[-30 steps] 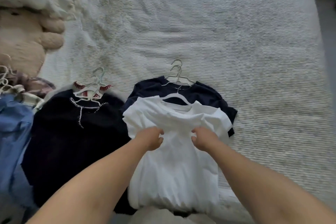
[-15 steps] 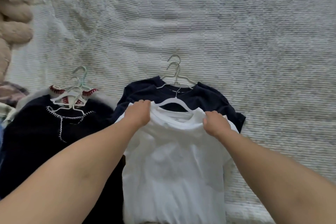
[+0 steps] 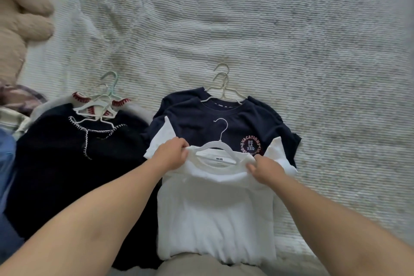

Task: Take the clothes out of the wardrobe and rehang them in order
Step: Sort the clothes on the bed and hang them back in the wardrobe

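A white T-shirt (image 3: 215, 213) on a white hanger (image 3: 218, 144) lies on the bed, on top of a navy T-shirt (image 3: 208, 123) with a round logo and its wire hangers (image 3: 221, 87). My left hand (image 3: 170, 157) pinches the white shirt at its left shoulder. My right hand (image 3: 264, 169) pinches it at the right shoulder beside the collar. To the left lies a black top with white stitching (image 3: 74, 163), with several hangers (image 3: 98, 107) at its neck.
The white ribbed bedspread (image 3: 291, 51) stretches away behind and to the right. A beige plush toy (image 3: 20, 29) sits at the far left. A blue garment (image 3: 6, 175) and plaid cloth (image 3: 22, 101) lie at the left edge.
My hands went from the shirt's chest up to its shoulders. The white shirt has since slid toward me, baring the navy shirt's logo and the white hanger's hook.
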